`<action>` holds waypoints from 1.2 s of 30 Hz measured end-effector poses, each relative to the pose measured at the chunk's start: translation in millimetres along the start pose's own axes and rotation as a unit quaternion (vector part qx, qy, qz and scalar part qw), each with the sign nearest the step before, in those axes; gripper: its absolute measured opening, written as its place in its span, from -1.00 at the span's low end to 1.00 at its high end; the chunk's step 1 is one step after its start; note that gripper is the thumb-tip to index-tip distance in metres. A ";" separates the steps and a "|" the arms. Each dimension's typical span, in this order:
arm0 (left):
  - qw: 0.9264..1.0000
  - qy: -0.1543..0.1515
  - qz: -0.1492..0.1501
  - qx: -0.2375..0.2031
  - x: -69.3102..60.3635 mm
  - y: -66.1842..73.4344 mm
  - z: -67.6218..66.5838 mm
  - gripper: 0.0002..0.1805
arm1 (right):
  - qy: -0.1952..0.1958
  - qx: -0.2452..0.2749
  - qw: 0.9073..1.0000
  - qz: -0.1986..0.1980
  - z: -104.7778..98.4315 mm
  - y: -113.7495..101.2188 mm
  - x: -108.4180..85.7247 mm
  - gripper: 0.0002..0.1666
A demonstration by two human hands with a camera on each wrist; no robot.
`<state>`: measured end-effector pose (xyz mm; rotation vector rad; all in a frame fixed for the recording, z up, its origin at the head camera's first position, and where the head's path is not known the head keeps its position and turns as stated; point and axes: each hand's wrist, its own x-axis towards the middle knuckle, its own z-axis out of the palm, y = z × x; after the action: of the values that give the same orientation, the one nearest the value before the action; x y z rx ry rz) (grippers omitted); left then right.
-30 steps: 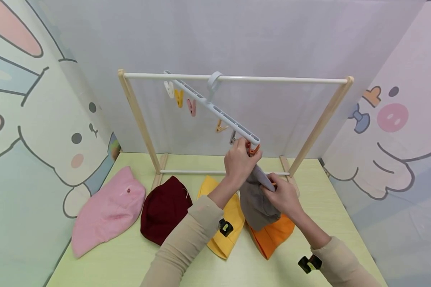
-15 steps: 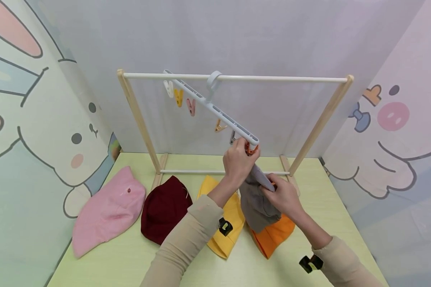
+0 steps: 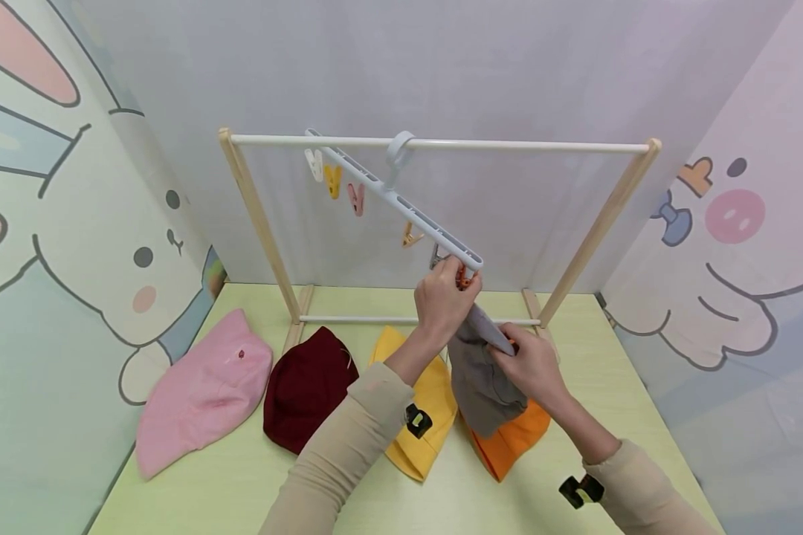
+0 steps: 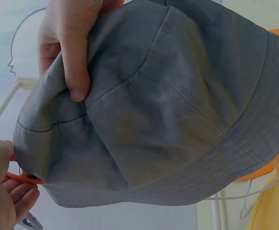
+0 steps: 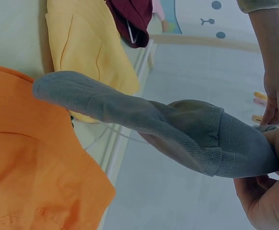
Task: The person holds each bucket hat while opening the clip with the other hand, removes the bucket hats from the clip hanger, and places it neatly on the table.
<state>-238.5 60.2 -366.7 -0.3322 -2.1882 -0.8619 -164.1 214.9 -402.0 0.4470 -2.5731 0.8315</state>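
Note:
A grey bucket hat (image 3: 485, 379) hangs folded below the near end of a pale blue clip hanger (image 3: 435, 229). My right hand (image 3: 530, 364) grips its crown, thumb on the near side, as the left wrist view shows. My left hand (image 3: 444, 299) pinches an orange clothespin (image 3: 465, 279) at the hanger's near end. In the left wrist view this clothespin (image 4: 25, 178) meets the hat's edge; whether it bites the cloth I cannot tell. White (image 3: 314, 165), yellow (image 3: 333, 182), pink (image 3: 356, 199), light orange (image 3: 410, 235) and grey clothespins (image 3: 436, 257) also hang from the hanger.
The hanger hooks over the white bar (image 3: 529, 146) of a wooden-legged rack (image 3: 257, 223). On the pale green table (image 3: 227, 490) lie a pink hat (image 3: 204, 397), a dark red hat (image 3: 311, 390), a yellow hat (image 3: 421, 412) and an orange hat (image 3: 515, 438), partly beneath the grey one.
Both hands keep their hold in nearly the same place. The grey hat and right hand have shifted very slightly to the right; the orange clothespin has tilted a little.

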 end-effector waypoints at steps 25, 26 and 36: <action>0.999 0.006 -0.009 -0.042 2.9 2.3 -3.1 -0.88 | 0.000 -0.005 1.000 0.029 -0.6 10.0 -9.4 -0.88; 0.999 0.007 -0.008 -0.043 2.9 2.7 -3.2 -0.89 | -0.002 -0.005 0.999 0.031 -1.2 10.9 -10.0 -0.88; 0.999 0.017 -0.002 -0.048 3.5 6.8 -3.3 -0.91 | 0.006 -0.015 0.998 0.054 -13.8 21.5 -12.7 -0.86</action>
<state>-235.9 62.9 -359.3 -0.3564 -2.1209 -0.9696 -158.1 242.1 -408.1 0.2946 -2.6149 0.8290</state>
